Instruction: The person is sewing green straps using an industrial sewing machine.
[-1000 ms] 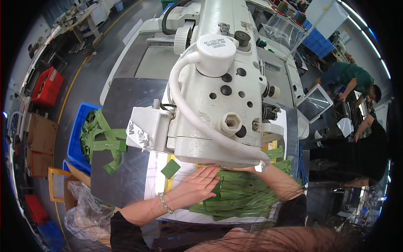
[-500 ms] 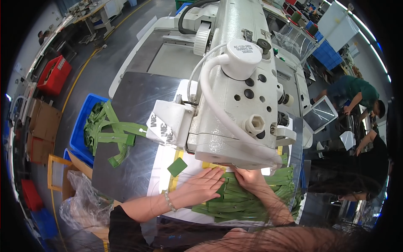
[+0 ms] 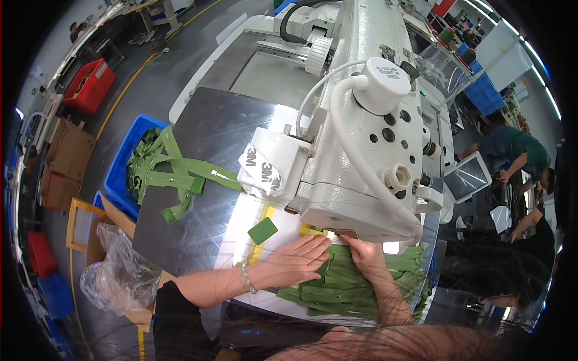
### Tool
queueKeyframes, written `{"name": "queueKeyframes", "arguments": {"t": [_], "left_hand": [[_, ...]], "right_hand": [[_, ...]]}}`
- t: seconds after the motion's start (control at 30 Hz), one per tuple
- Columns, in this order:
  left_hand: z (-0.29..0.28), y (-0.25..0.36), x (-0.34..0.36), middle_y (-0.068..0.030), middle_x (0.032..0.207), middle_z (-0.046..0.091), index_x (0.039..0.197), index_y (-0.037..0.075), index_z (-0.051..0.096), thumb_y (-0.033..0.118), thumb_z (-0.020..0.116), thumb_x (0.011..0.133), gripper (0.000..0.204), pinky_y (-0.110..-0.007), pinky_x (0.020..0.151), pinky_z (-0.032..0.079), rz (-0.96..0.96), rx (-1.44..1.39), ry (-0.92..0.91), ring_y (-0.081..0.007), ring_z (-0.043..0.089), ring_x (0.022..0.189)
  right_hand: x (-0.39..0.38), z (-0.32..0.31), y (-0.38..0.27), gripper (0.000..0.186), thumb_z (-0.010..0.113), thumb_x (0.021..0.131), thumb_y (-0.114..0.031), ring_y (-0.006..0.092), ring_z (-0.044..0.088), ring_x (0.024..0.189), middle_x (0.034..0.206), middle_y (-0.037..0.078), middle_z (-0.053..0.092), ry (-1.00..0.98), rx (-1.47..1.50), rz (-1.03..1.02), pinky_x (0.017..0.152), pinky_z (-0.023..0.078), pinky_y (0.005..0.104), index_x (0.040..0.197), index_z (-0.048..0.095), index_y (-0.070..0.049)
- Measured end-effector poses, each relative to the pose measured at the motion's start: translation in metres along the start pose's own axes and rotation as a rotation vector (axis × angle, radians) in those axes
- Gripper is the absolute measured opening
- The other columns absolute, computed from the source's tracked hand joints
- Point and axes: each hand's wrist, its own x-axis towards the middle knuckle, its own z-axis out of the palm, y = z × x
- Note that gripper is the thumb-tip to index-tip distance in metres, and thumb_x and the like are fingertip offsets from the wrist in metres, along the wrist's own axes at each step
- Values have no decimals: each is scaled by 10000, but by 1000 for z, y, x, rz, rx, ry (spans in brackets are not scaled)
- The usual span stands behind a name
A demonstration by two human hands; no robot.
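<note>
My left hand (image 3: 295,262) lies flat, fingers spread, on a stack of green fabric straps (image 3: 337,289) in front of a large white sewing machine (image 3: 361,138). My right hand (image 3: 364,253) presses on the same green pieces just under the machine head, beside a yellow guide (image 3: 313,230). A small green square patch (image 3: 262,230) lies on the white plate left of my left hand. Neither hand grips anything; both rest on the straps.
More green straps (image 3: 174,174) hang from a blue bin (image 3: 129,162) over the metal table's (image 3: 198,228) left edge. Cardboard boxes (image 3: 60,162), red crates (image 3: 90,84) and a plastic bag (image 3: 120,280) stand at left. Other people (image 3: 518,156) work at right.
The view has shifted so the machine looms larger and the table sits further right. Both hands stay on the green straps, my left hand slid slightly toward the machine.
</note>
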Motion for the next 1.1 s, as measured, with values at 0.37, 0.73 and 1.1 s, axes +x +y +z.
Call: {"name": "queueKeyframes", "arguments": {"t": [0.37,0.73,1.1], "left_hand": [[-7,0,6,-207,1373,455,1189,-23,566,391,604,857,532,-394,1119,279,14,-22,0,-297,388,1327],[-7,2,10,-225,1336,479,1184,-47,551,374,604,859,534,-397,1103,299,13,-20,24,-310,421,1296],[-10,-3,16,-188,1202,564,1114,-41,577,297,619,849,431,-381,1023,374,74,17,92,-297,515,1168]], "right_hand": [[7,-4,-6,330,629,725,94,294,653,969,1021,119,692,-1,19,-15,878,490,378,1002,716,-63],[8,-5,-10,410,602,714,119,303,669,913,1009,134,688,-2,14,-64,807,533,360,1078,687,-49],[20,-13,-13,418,604,668,112,326,665,905,1031,189,653,-54,51,-258,778,560,379,1069,652,1]]}}
